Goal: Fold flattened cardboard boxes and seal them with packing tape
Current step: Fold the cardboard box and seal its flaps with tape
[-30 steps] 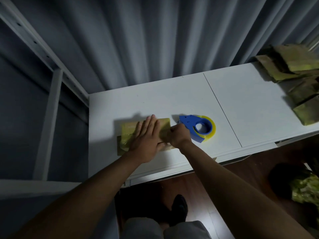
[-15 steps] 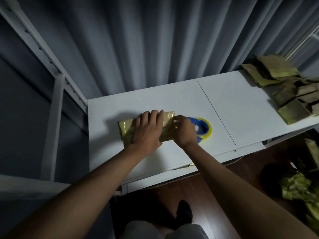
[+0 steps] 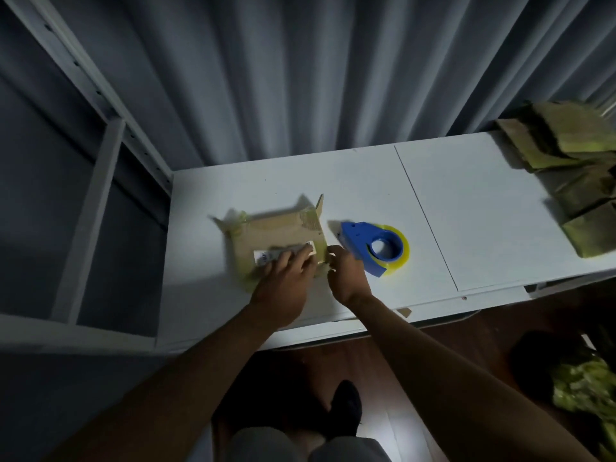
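My left hand lay on the small flattened brown cardboard box on the white table, fingers stretched over its white label to pin it down, I judged, so it would not slide. My right hand pinched the box's right edge, seemingly to lift a flap; two end flaps stood up at the far corners. The blue tape dispenser with its yellow roll sat just beside my right hand, within reach yet near enough to snag an opening flap. A pile of more cardboard boxes lay well apart at the table's right end.
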